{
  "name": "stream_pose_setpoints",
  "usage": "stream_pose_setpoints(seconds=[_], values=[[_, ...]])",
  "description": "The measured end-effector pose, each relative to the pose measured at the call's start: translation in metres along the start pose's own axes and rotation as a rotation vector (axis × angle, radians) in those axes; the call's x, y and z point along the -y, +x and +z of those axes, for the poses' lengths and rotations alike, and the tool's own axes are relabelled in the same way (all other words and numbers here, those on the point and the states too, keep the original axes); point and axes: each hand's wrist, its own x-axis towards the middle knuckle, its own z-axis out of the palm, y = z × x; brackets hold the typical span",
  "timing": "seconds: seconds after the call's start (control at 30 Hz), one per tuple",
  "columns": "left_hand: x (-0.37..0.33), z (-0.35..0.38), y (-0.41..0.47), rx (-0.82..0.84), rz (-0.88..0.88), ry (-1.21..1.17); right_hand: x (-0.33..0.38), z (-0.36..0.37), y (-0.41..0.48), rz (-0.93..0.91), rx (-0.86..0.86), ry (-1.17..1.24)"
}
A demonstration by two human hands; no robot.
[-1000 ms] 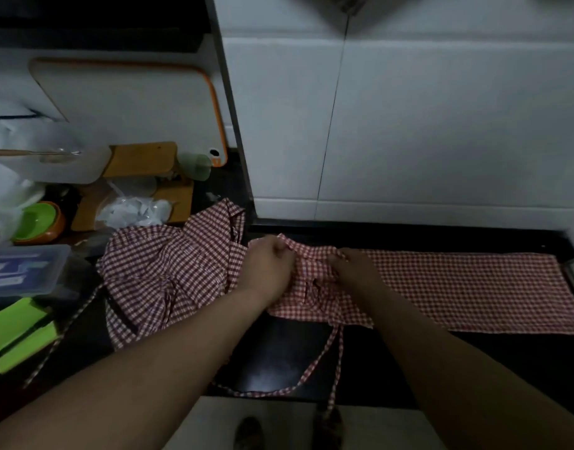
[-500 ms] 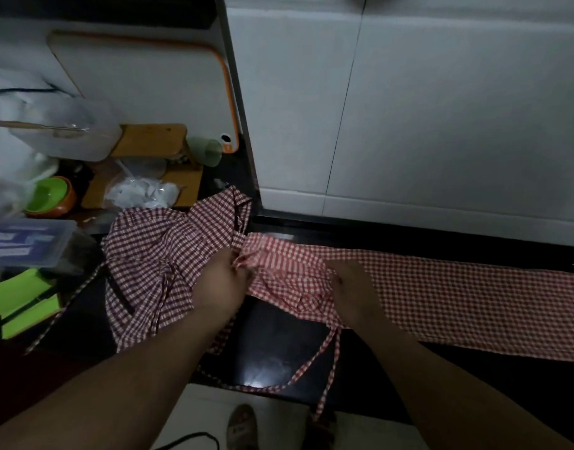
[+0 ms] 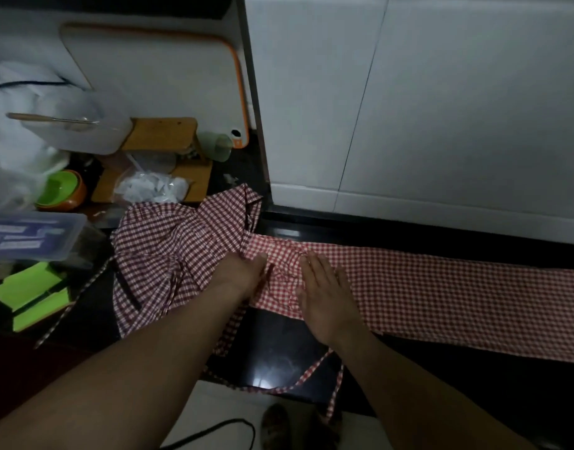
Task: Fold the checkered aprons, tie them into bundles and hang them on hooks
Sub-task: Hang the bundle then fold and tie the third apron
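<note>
Head-worn, steeply downward over countertop

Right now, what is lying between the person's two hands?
In the head view, a rumpled stretch of the red checkered apron lies between the left hand and the right hand, on the dark counter.

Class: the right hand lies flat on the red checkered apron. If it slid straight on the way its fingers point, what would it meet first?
The right hand would leave the red apron, cross a strip of black counter, then likely meet the white wall.
</note>
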Motion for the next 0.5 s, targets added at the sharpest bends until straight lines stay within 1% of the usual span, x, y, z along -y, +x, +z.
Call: stream_pose_setpoints(seconds=[0.07, 0.1, 0.13, 0.23, 0.27, 0.3, 0.33, 0.37, 0.4, 0.43, 0.47, 0.5], values=[[0.000, 0.000, 0.005, 0.010, 0.044, 0.018, 0.000, 0.004, 0.006, -0.012, 0.001, -0.028], [0.001, 0.002, 0.003, -0.010, 0.109, 0.016, 0.002, 0.000, 0.007, -0.025, 0.004, -0.004], [-0.001, 0.004, 0.000, -0.045, 0.182, -0.006, 0.004, -0.006, 0.009, -0.027, -0.035, 0.039], [-0.022, 0.014, -0.021, -0.093, 0.414, -0.010, -0.004, -0.031, 0.004, 0.114, -0.361, 0.275], [-0.029, 0.022, -0.029, -0.106, 0.494, 0.006, -0.011, -0.038, -0.002, 0.171, -0.404, 0.425], [-0.036, 0.030, -0.034, -0.106, 0.568, 0.025, -0.015, -0.046, -0.006, 0.195, -0.363, 0.629], [-0.045, 0.040, -0.041, -0.063, 0.620, 0.049, -0.018, -0.057, -0.010, 0.252, -0.214, 0.964], [-0.054, 0.050, -0.047, 0.024, 0.662, 0.074, -0.020, -0.066, -0.012, 0.394, -0.055, 1.323], [-0.063, 0.059, -0.052, 0.160, 0.670, 0.092, -0.025, -0.074, -0.013, 0.530, 0.076, 1.566], [-0.068, 0.067, -0.058, 0.274, 0.666, 0.108, -0.031, -0.078, -0.014, 0.589, 0.129, 1.649], [-0.073, 0.074, -0.062, 0.320, 0.673, 0.116, -0.041, -0.080, -0.013, 0.617, 0.097, 1.623], [-0.072, 0.076, -0.062, 0.283, 0.700, 0.105, -0.047, -0.082, -0.011, 0.643, 0.033, 1.548]])
